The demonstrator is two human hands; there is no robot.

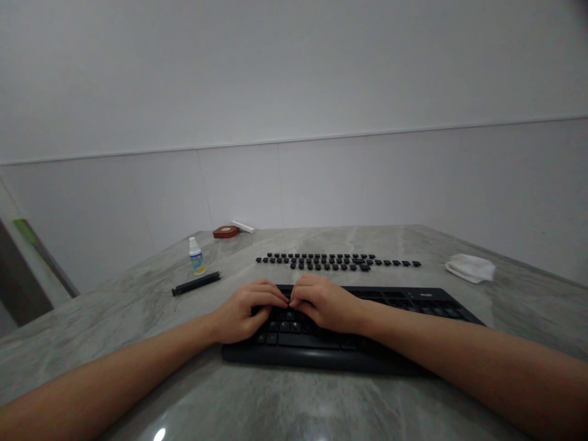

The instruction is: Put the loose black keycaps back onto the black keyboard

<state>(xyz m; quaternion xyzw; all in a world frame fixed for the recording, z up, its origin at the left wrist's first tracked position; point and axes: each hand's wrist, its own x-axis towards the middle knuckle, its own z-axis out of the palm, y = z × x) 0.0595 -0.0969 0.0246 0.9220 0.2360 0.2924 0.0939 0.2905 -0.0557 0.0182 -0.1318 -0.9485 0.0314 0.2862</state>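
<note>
Two markings, both too blurred to read: logo (426,294) on keyboard (316,356), label (198,263) on bottle (193,244) | left hand (241,311), right hand (325,303) meeting over keyboard's left half, fingers curled, tips converging; cannot tell what they pinch | keyboard on table (294,401); loose keycaps (326,267) beyond, black tool (196,283) left, white cloth (471,268) right

The left hand (248,311) and right hand (325,303) meet over the left part of a black computer keyboard (303,356). Beyond it, loose black keycaps (326,267) lie in rows, between a labelled bottle (196,258) at left and a white cloth (471,268) at right.
</note>
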